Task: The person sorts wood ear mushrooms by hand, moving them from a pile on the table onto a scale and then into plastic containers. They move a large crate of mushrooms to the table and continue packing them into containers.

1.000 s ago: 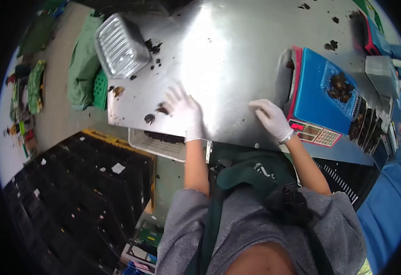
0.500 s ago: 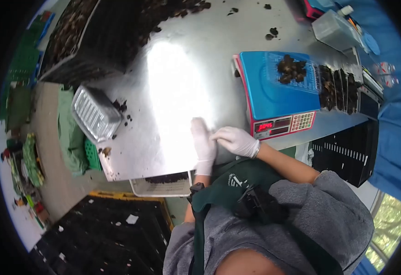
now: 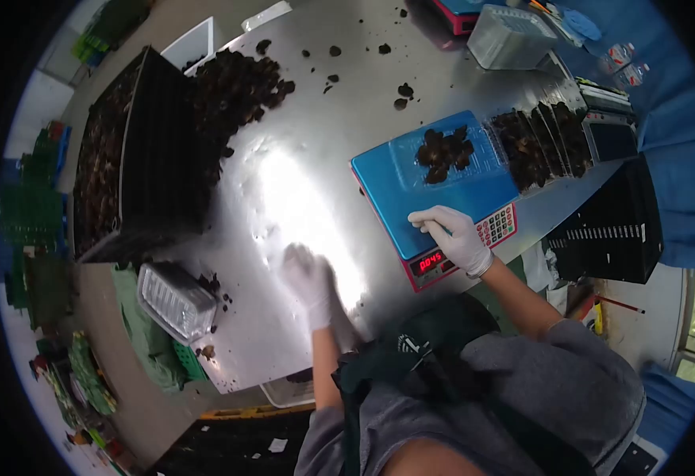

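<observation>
My right hand (image 3: pixel 454 238), in a white glove, hovers over the front edge of a digital scale (image 3: pixel 395 182) with a blue top. Its fingers stretch forward, thumb apart, with nothing visible in them. A clear plastic tray (image 3: pixel 482 147) on the scale bears a clump of dark brown, mushroom-like pieces (image 3: pixel 444 153). The red display reads 0.045. My left hand (image 3: pixel 306 282), also gloved, is over the shiny metal table (image 3: pixel 323 135), left of the scale. Motion blur hides how its fingers are set.
A black crate (image 3: pixel 157 166) of dark pieces tips onto the table's left, beside a loose pile (image 3: pixel 236 91). Stacked clear trays (image 3: pixel 177 301) stand near the left edge. Filled packs (image 3: pixel 542 143) line up right of the scale. Another clear container (image 3: pixel 510 38) stands behind.
My hands were close together near the table's front edge. Now the right has moved up to the scale and the left forward and left. The view has shifted as well.
</observation>
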`<state>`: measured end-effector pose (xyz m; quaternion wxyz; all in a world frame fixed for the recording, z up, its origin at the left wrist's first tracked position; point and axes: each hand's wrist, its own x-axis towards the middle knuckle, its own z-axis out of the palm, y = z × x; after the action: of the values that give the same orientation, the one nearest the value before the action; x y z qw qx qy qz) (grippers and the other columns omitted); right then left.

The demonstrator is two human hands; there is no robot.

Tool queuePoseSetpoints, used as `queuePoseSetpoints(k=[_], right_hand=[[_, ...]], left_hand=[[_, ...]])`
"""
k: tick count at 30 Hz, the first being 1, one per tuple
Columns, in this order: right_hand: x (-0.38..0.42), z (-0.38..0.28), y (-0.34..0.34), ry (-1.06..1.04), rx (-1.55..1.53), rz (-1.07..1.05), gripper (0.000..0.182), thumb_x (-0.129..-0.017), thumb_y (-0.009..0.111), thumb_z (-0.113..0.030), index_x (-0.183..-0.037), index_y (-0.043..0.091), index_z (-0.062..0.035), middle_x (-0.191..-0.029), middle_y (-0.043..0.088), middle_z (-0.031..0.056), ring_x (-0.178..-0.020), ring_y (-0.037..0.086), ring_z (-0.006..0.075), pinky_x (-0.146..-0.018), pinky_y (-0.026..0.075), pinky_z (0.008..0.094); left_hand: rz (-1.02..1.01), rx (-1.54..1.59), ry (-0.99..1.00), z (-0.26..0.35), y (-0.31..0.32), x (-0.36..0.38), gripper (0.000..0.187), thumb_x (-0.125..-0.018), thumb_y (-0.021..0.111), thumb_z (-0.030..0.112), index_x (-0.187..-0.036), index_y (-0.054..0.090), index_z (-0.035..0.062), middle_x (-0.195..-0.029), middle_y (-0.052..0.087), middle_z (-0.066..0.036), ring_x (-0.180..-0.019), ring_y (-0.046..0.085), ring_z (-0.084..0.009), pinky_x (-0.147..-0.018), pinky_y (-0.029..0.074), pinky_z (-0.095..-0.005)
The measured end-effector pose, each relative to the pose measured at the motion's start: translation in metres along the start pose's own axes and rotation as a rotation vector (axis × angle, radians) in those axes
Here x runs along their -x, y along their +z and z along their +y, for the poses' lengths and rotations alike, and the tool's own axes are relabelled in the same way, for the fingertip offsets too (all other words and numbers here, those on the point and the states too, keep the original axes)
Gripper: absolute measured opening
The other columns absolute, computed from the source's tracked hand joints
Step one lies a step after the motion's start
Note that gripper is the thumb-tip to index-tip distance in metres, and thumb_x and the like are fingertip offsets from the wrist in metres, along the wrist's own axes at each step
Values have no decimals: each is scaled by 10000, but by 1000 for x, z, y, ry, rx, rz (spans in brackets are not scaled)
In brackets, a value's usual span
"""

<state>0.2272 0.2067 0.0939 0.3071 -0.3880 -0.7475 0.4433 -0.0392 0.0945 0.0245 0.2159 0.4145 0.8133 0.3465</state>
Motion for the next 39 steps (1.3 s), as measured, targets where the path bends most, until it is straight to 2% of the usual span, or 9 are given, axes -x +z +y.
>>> queuePoseSetpoints(k=[3,9,15,20,21,22,26,33,39], right_hand=[[-8,-7,-12,-121,107,17,199,-901,554,-9,-1046,683,-51,-947,683,102,-896,657,254,-805,518,325],[-125,33,-78,-99,245,152,235,-896,568,-142,-1087,674,-55,-1089,664,163,-1008,641,326,-872,505,374],[-306,177,-93,156,729,-122,444,-813,577,-111,-1257,582,-107,-1181,601,185,-1078,594,360,-932,483,401],[-350,224,-78,149,836,-402,315,-770,565,-35,-1078,621,-72,-1116,603,173,-1058,593,357,-884,497,408],[-353,227,-77,164,821,-481,289,-759,559,-17,-1038,623,-60,-1097,608,171,-1051,595,353,-877,498,407],[-357,216,-79,474,445,-494,191,-728,512,36,-886,593,-34,-996,609,160,-963,594,340,-805,494,414],[-338,199,-72,-19,530,-453,110,-690,509,42,-755,523,-46,-864,554,152,-821,561,332,-711,454,413],[-324,203,-57,-75,750,-538,66,-743,577,-47,-807,565,-51,-884,606,143,-830,592,352,-719,477,415],[-255,69,-104,53,202,-645,111,-753,636,-96,-850,595,-60,-756,582,36,-683,536,140,-639,451,287]], left_hand=[[126,-145,380,-9,119,-49,378,-791,654,235,-1095,637,11,-1043,611,-171,-1026,544,-342,-967,395,-450],[113,-249,181,18,163,-75,211,-829,630,234,-996,671,112,-1024,635,-85,-1062,522,-296,-1023,285,-457],[83,-118,102,9,166,-77,174,-824,643,239,-945,669,116,-1000,642,-62,-1074,488,-282,-1032,245,-442],[174,481,-220,24,119,-78,78,-883,642,39,-944,618,-3,-854,646,-62,-737,596,-112,-674,493,-256],[226,733,-230,2,125,-82,104,-901,628,31,-991,597,-9,-851,644,-56,-804,612,-115,-750,508,-253],[197,793,-247,2,113,-85,135,-901,622,14,-1032,594,-8,-875,655,-66,-810,615,-116,-766,510,-253],[77,1046,-332,68,64,-93,258,-893,620,-26,-1148,596,-4,-944,684,-86,-854,635,-123,-829,508,-263],[-106,1065,-174,115,62,-98,355,-844,654,-67,-1190,611,0,-1032,700,-81,-914,650,-129,-891,503,-291],[-177,503,246,139,86,-92,373,-774,717,-33,-1136,668,40,-979,694,-77,-875,624,-156,-868,488,-293]])
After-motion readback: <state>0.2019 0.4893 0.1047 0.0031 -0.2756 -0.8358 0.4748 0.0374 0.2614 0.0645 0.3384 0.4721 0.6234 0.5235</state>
